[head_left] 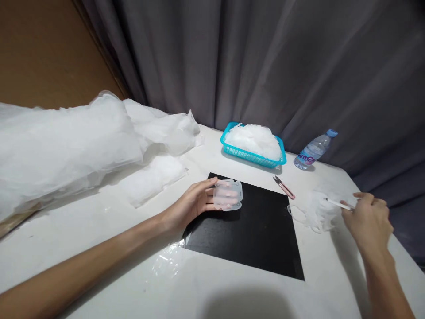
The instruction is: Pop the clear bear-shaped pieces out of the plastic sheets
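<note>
My left hand (202, 197) is closed on a translucent plastic piece (228, 195) with notched edges and several small round bumps. It is held above the black mat (252, 239), and my fingers show through it. At the right, my right hand (370, 219) pinches a slim white stick (341, 204); its near end is hidden in my fingers. The stick's tip is over a loose heap of thin white, filmy material (320, 210) with loops trailing from it. Between the mat and the heap, at the back, lies a pair of pink-handled thread snips (284, 188).
A turquoise basket (252, 156) heaped with white fluffy material stands at the back, with a water bottle (312, 151) to its right. Large bags of white stuffing (69, 155) fill the left side. A grey curtain (252, 57) hangs behind the white table (109, 266).
</note>
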A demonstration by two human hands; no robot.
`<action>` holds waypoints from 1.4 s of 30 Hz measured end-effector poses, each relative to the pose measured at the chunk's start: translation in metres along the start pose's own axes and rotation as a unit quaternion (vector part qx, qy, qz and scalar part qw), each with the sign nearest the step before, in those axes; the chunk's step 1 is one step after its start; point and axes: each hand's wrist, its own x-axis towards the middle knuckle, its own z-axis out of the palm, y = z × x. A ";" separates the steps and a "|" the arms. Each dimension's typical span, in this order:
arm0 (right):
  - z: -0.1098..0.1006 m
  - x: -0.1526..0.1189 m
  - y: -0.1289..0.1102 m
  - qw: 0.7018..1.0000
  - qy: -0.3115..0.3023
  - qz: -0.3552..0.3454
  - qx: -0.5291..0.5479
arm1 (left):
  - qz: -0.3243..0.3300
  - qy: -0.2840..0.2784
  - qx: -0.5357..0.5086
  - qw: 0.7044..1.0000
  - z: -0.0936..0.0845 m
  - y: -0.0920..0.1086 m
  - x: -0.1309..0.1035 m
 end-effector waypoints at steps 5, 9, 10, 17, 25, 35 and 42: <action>-0.006 -0.001 -0.010 0.997 0.067 -0.019 0.036 | 0.014 -0.012 0.015 1.000 -0.001 -0.002 0.000; -0.008 -0.006 -0.043 0.987 0.105 -0.062 0.100 | 0.017 -0.024 0.018 0.999 -0.004 -0.003 0.001; -0.007 -0.010 -0.054 0.984 0.099 -0.084 0.118 | 0.015 -0.023 0.019 0.999 -0.004 -0.003 0.001; 0.014 -0.051 -0.114 0.940 0.002 -0.280 0.192 | 0.011 -0.014 0.044 0.999 -0.001 -0.002 0.001; 0.032 -0.069 -0.131 0.909 -0.013 -0.349 0.227 | 0.128 0.033 0.252 0.959 -0.019 0.004 0.026; 0.038 -0.068 -0.135 0.910 -0.011 -0.328 0.255 | 0.260 0.127 0.447 0.846 -0.011 0.102 0.174; 0.039 -0.069 -0.134 0.910 -0.018 -0.322 0.263 | 0.208 0.129 0.620 0.746 -0.058 0.100 0.099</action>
